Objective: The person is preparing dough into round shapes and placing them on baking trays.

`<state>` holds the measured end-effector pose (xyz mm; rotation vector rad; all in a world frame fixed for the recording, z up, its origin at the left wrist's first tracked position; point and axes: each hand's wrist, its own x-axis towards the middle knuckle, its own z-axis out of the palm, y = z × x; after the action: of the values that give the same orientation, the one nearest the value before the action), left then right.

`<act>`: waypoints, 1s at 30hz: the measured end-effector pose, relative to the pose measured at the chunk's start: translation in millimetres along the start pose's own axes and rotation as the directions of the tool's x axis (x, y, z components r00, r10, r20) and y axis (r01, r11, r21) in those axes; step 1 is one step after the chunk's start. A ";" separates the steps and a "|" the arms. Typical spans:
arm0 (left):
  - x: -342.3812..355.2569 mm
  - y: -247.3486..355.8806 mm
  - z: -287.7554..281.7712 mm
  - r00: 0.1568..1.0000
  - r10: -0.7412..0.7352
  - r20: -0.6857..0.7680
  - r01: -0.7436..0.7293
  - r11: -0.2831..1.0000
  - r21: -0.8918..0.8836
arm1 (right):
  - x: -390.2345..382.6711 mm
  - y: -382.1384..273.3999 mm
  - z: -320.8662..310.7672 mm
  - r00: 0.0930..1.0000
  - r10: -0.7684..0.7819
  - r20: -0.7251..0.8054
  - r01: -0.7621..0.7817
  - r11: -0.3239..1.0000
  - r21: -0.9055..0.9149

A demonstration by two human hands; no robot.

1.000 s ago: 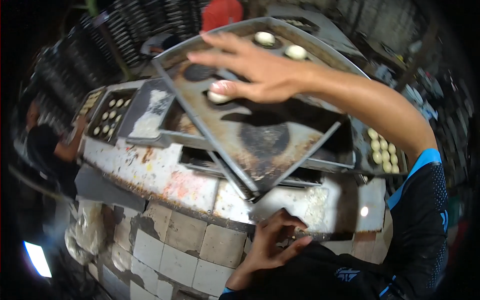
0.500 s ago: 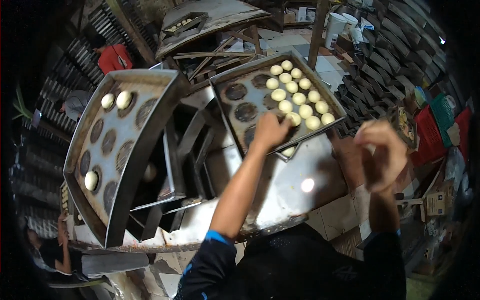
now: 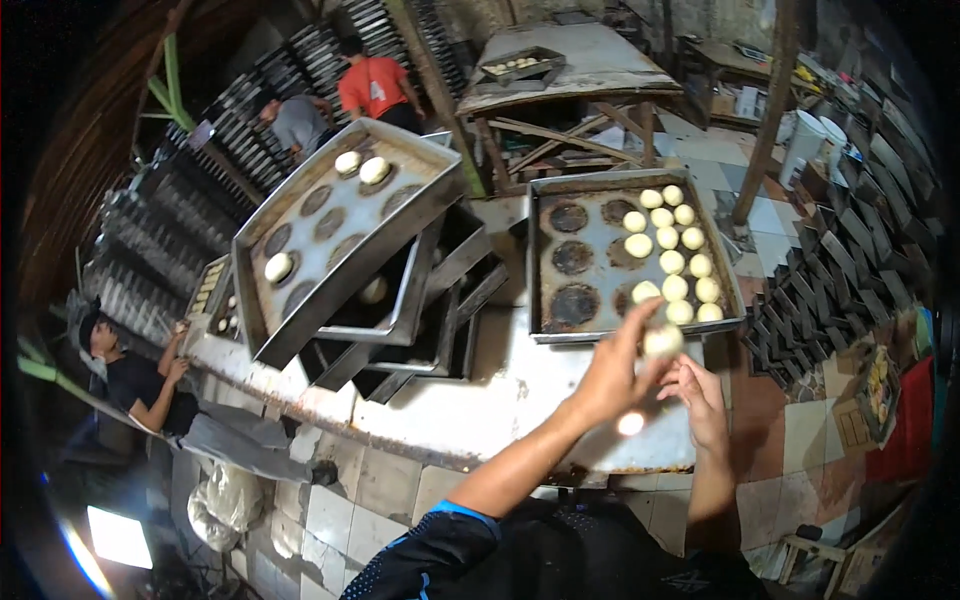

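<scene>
My left hand (image 3: pixel 622 372) is just off the near edge of the right-hand metal tray (image 3: pixel 560 337), its thumb and fingers closed round a pale dough ball (image 3: pixel 663 341). Close beside that ball, my right hand (image 3: pixel 702 398) has its fingers curled in towards the left palm. Whether anything is inside those curled fingers is hidden. Several smooth dough balls (image 3: pixel 671 262) fill the right side of the tray. Dark round marks (image 3: pixel 572 257) show on its left side.
To the left, a metal tray (image 3: pixel 330 225) with 3 dough balls tops a stack of crossed trays. Stacked dark trays (image 3: pixel 835 285) stand at right. A person in black (image 3: pixel 145 385) sits at left; others work behind. Another table (image 3: pixel 570 75) stands farther back.
The view has swung, shifting the scene. My left hand has come away from the tray with a dough ball. My right hand has moved in from the right to meet it.
</scene>
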<state>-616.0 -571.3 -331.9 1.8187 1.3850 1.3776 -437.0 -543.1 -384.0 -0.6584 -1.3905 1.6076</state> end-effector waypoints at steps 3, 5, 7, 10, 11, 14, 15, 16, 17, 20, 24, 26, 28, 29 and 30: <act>-59.7 21.1 -30.0 0.999 -0.021 0.039 0.028 0.976 -0.214 | -10.0 -21.7 48.3 0.998 -0.049 -0.050 0.047 0.999 -0.027; -103.9 32.2 -49.7 0.987 -0.108 -0.121 0.041 0.885 -0.463 | -21.5 -13.2 84.7 0.921 -0.371 -0.118 0.352 0.923 -0.156; -157.7 15.6 -67.3 0.974 -0.227 -0.030 0.148 0.727 -0.671 | -37.8 -3.4 124.3 0.773 -0.618 0.142 0.625 0.706 -0.333; -218.6 47.9 -97.0 0.797 -0.429 -0.425 0.141 0.816 -0.561 | -75.0 -12.6 196.9 0.685 -0.576 0.446 0.718 0.639 -0.278; -248.1 55.3 -110.2 0.738 -0.361 -0.570 0.096 0.892 -0.441 | -90.6 -12.7 223.3 0.669 -0.578 0.468 0.714 0.674 -0.189; -329.8 103.3 -137.4 0.584 -0.201 -0.786 0.174 0.977 -0.121 | -139.0 3.6 301.4 0.747 -0.542 0.384 0.560 0.825 0.075; -359.1 111.1 -134.9 0.563 -0.210 -0.799 0.185 0.975 -0.125 | -153.2 6.4 317.1 0.688 -0.498 0.527 0.553 0.831 0.062; -387.5 116.1 -128.8 0.531 -0.165 -0.831 0.247 0.968 -0.034 | -176.4 4.4 339.3 0.693 -0.501 0.518 0.575 0.818 0.022; -408.5 116.7 -128.0 0.504 -0.111 -0.857 0.308 0.950 0.058 | -193.7 9.6 364.1 0.711 -0.554 0.433 0.593 0.803 0.053; -447.9 120.6 -150.3 0.467 0.002 -0.884 0.051 0.998 0.029 | -246.1 22.1 405.0 0.784 -0.457 0.419 0.469 0.880 0.081; -480.1 149.0 -161.2 0.478 -0.340 -0.810 0.279 0.933 -0.228 | -265.2 57.5 434.3 0.727 -0.410 0.551 0.475 0.880 0.027; -499.4 160.7 -169.3 0.451 -0.463 -0.763 0.426 0.863 -0.272 | -263.7 60.3 444.0 0.692 -0.424 0.584 0.562 0.824 -0.068; -524.5 139.6 -173.0 0.383 -0.631 -0.674 0.430 0.768 -0.474 | -264.7 55.5 447.9 0.683 -0.378 0.625 0.612 0.763 -0.207; -530.3 129.2 -174.6 0.396 -0.654 -0.644 0.444 0.751 -0.489 | -264.7 51.0 445.5 0.725 -0.265 0.635 0.522 0.813 -0.257; -526.8 121.8 -175.8 0.436 -0.657 -0.615 0.111 0.718 -0.688 | -260.8 54.0 439.8 0.752 -0.272 0.601 0.474 0.856 -0.206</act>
<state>-715.0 -1128.1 -390.3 0.2743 1.4297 2.1737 -699.2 -985.3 -373.9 -0.0553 -2.1190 1.2659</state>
